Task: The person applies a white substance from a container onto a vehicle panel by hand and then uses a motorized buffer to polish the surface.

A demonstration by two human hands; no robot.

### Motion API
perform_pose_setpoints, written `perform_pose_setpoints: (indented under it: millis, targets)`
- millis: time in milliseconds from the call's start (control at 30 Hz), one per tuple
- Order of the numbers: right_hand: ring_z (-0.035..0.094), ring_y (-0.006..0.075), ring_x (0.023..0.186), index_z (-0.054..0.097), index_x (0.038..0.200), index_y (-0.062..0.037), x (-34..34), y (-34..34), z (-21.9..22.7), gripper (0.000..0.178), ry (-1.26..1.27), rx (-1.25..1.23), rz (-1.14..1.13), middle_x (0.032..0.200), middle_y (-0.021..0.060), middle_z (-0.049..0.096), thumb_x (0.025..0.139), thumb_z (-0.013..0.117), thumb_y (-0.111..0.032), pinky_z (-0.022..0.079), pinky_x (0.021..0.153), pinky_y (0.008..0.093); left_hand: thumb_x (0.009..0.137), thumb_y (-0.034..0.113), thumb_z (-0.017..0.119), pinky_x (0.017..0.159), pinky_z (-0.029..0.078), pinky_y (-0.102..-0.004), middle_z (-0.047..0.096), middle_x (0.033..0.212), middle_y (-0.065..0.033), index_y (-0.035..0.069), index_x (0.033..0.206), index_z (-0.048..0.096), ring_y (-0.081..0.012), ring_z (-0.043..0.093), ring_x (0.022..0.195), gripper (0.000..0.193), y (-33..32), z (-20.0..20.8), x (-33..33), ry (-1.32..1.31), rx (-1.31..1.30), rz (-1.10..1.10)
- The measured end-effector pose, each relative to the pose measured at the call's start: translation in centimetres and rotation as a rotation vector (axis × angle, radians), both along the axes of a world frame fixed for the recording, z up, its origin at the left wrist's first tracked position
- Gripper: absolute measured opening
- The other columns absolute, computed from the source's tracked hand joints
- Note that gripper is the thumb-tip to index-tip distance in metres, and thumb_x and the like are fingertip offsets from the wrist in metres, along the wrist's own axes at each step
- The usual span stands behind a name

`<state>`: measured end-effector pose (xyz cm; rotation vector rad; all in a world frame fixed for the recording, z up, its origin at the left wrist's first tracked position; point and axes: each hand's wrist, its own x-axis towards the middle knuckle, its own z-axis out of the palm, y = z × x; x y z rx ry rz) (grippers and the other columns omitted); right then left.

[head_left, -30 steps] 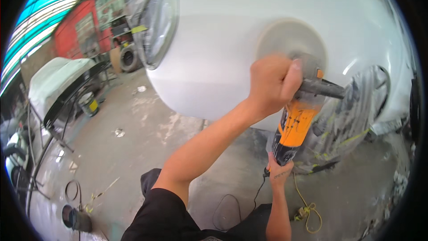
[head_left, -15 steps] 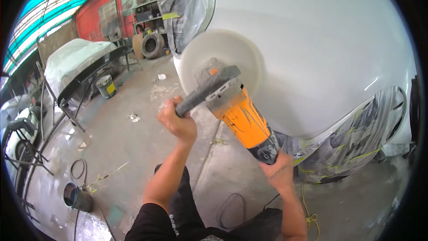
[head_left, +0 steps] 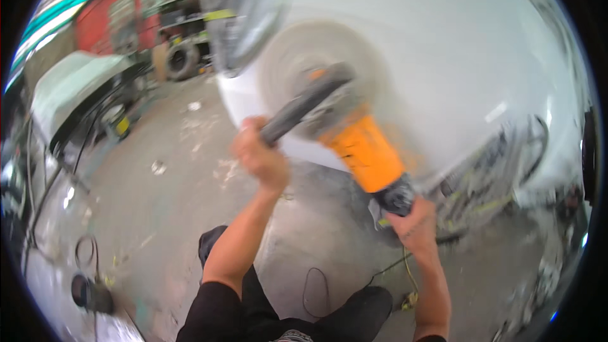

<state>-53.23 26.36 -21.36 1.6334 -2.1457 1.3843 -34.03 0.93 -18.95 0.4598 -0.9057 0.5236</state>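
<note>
My left hand [head_left: 261, 157] is closed around the black side handle [head_left: 307, 104] of an orange and black power polisher [head_left: 367, 155]. At the tool's rear end, my right hand [head_left: 415, 223] grips its black grip. The round pale pad [head_left: 288, 54] lies against the light-coloured car body panel [head_left: 443, 44], near the panel's left edge. It is smeared by motion. Plastic sheeting [head_left: 244, 31] with yellow-green tape covers the part of the car left of the pad. More wrinkled masking [head_left: 494, 164] hangs along the panel's lower right.
On the left floor stand a dark bucket [head_left: 95, 294] and a second bucket [head_left: 116, 121] with a yellow label. A covered car [head_left: 82, 85] and a tyre [head_left: 182, 60] are farther back. A thin cord [head_left: 316, 297] loops near my legs; a yellow cord [head_left: 410, 297] lies beside it.
The polisher and both hands have moved slightly right over the panel. My view has shifted too, so the background sits farther left. Both hands keep their grip.
</note>
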Motion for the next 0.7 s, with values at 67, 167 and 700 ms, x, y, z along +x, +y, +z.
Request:
perform_pose_setpoints:
  millis: [67, 167, 700]
  targets:
    - [0.071, 0.0403, 0.080, 0.067, 0.097, 0.0034, -1.7, -0.6, -3.8, 0.038, 0.018, 0.042, 0.009, 0.082, 0.0231, 0.070, 0.069, 0.081, -0.018, 0.054, 0.071, 0.0418, 0.098, 0.020, 0.042, 0.049, 0.028, -0.0328, 0.043, 0.053, -0.0048, 0.001, 0.061, 0.051, -0.0113, 0.038, 0.050, 0.043, 1.7, -1.3, -1.0, 0.151, 0.093, -0.209]
    - [0.071, 0.0401, 0.080, 0.068, 0.097, 0.0033, -1.9, -0.6, -8.2, 0.039, -0.100, 0.028, 0.008, 0.083, 0.0230, 0.071, 0.068, 0.082, -0.019, 0.054, 0.071, 0.0420, 0.095, 0.018, 0.042, 0.049, 0.025, -0.0319, 0.040, 0.054, -0.0040, 0.000, 0.059, 0.045, -0.0116, 0.035, 0.051, 0.040, 6.3, -1.4, -1.4, 0.030, 0.269, -0.807]
    - [0.056, 0.0132, 0.051, 0.056, 0.068, -0.0009, -0.5, -0.6, -11.9, 0.029, -0.937, -0.346, -0.213, 0.059, 0.0039, 0.060, 0.086, 0.077, -0.011, 0.045, 0.052, 0.0313, 0.092, 0.012, 0.055, 0.044, 0.030, -0.0383, 0.042, 0.049, -0.0071, 0.005, 0.054, 0.049, -0.0184, 0.039, 0.042, 0.040, 13.1, 10.4, -17.9, -0.693, -0.123, -1.146]
